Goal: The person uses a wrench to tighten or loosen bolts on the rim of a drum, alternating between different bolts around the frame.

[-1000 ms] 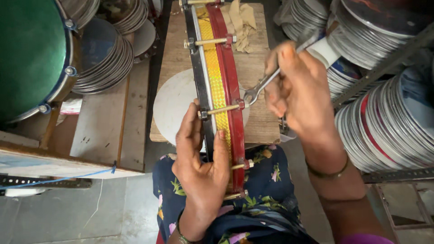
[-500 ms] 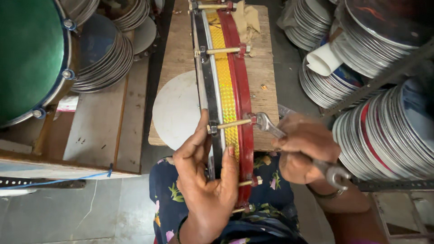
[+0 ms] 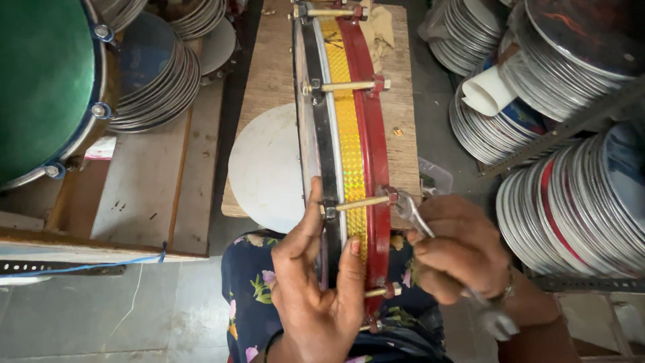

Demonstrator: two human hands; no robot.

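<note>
Steel spanner (image 3: 415,214) gripped tight in my right hand (image 3: 460,252), left hand (image 3: 319,286) clamping the drum (image 3: 349,154); looks like it could slip off the nut (image 3: 391,196).

A drum (image 3: 346,148) stands on edge on the desk (image 3: 269,74), a disc (image 3: 265,168) lying left of it. Stacked hoops (image 3: 571,202) fill the right; a larger drum (image 3: 40,87) sits far left.

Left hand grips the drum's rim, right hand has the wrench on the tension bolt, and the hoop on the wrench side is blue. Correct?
Not quite: the hoop on the wrench side is red, not blue, as the head view shows. The rest holds: the left hand grips the rim of the drum, and the right hand has the wrench on the tension bolt.
</note>
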